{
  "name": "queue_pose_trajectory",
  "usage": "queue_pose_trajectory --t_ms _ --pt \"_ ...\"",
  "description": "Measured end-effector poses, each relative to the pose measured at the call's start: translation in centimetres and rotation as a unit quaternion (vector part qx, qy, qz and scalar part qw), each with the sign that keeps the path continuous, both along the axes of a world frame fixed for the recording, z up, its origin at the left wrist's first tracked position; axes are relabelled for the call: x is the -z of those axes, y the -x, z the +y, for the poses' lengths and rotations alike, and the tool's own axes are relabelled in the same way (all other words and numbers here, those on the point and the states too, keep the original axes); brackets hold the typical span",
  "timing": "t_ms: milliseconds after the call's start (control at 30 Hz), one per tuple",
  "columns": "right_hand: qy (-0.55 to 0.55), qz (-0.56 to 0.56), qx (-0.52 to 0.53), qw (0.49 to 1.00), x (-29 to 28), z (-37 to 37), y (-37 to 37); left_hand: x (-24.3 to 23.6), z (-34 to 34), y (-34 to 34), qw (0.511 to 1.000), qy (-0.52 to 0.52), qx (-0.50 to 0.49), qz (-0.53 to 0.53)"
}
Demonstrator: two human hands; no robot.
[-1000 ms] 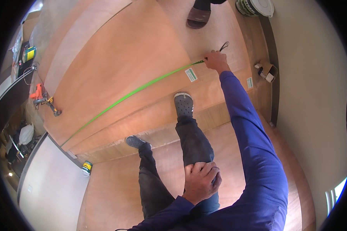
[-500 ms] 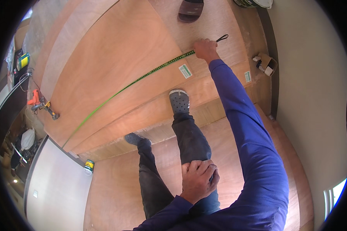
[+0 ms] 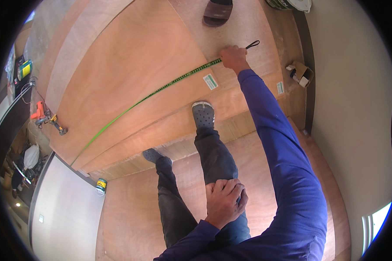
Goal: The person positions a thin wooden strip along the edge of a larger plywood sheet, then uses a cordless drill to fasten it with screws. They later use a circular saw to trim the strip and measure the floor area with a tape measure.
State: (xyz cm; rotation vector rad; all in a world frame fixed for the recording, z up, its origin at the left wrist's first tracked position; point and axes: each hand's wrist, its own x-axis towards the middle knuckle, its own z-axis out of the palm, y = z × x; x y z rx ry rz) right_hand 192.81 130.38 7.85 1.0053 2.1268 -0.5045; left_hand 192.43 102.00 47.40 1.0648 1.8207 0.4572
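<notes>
My right hand (image 3: 234, 58) is closed around the case of a tape measure, which the fingers mostly hide. A black wrist strap (image 3: 252, 45) sticks out past the knuckles. From this hand the green tape blade (image 3: 154, 92) runs out to the left, bowing slightly, across a plywood sheet (image 3: 130, 56) toward its far left corner. My left hand (image 3: 225, 202) rests on my right knee, its fingers draped over the dark trousers, holding no tool. My right foot, in a grey clog (image 3: 203, 115), is planted on the raised plywood; the other clog (image 3: 154, 155) is at the step's edge.
Another person's foot in a brown slide sandal (image 3: 216, 14) stands at the top. A cordless drill (image 3: 59, 126) and an orange power tool (image 3: 40, 112) lie at left. A small can (image 3: 101, 186) sits below the step. An open cardboard box (image 3: 301, 74) is by the right wall.
</notes>
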Motion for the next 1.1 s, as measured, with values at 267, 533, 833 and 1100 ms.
queue_pose_trajectory --t_ms 267,533,833,1100 --pt "-0.018 -0.012 -0.006 1.000 0.60 -0.40 -0.27 0.07 0.07 0.30 1.000 0.003 0.004 0.000" --pt "-0.016 -0.048 -0.034 0.998 0.36 -0.53 -0.14 0.09 0.10 0.28 1.000 0.010 -0.003 -0.001" --pt "-0.043 0.005 -0.036 0.998 0.75 -0.24 -0.24 0.18 0.03 -0.21 1.000 0.016 -0.009 -0.009" --pt "-0.044 0.010 -0.023 0.999 0.87 -0.33 -0.21 -0.11 0.24 -0.36 0.999 0.032 0.001 -0.013"
